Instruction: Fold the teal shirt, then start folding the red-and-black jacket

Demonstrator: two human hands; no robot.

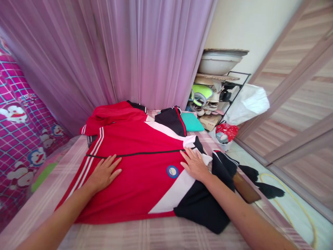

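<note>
Head view: both hands lie flat, fingers spread, on a red jacket [135,166] laid across a plaid-covered bed [145,236] — left hand [104,172] beside the white sleeve stripes, right hand [194,164] just past the round chest badge [172,171] — gripping nothing.

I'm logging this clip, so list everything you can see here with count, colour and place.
track jacket: 1, red with white and black panels, spread flat on the bed
round badge: 1, blue and white, on the jacket front
bed cover: 1, pale plaid, under the jacket
dark garment: 1, black with red trim, behind the jacket
teal cloth: 1, teal, beside the dark garment
curtain: 1, mauve, behind the bed
cartoon fabric: 1, pink, far left
shoe rack: 1, black wire, by the wall
basin: 1, white, on the rack
left hand: 1, flat on the jacket
right hand: 1, flat on the jacket near the zip
</note>
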